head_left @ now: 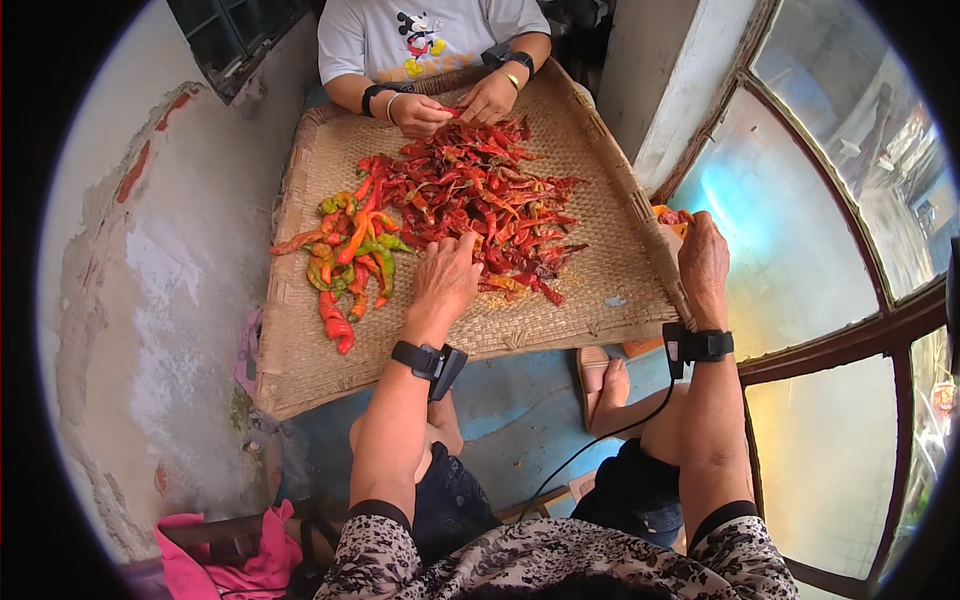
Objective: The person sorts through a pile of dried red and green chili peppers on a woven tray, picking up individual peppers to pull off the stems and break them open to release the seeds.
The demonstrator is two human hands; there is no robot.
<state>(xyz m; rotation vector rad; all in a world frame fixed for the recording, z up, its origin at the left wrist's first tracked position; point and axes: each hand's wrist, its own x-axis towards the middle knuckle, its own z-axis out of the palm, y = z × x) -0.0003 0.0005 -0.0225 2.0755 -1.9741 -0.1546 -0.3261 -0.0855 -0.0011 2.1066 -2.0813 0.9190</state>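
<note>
A heap of dried red chili peppers [470,185] covers the middle of a woven bamboo tray [600,300]. At its near left edge is my left hand [447,275], fingers curled together around a yellowish-orange chili pepper [477,244]. Beyond the tray's right rim, my right hand [704,260] is closed, fingertips down, beside an orange container [672,218] with red pieces in it; whatever those fingers hold is hidden. Fresher red, orange and green chili peppers [350,245] lie in a separate group left of my left hand.
Across the tray, a co-worker's hands [455,110] handle a red chili pepper at the heap's far edge. Loose pale seeds [515,298] lie near the heap. A worn wall [170,280] stands left, a framed window [800,220] right. A black cable [600,440] runs from my right wrist.
</note>
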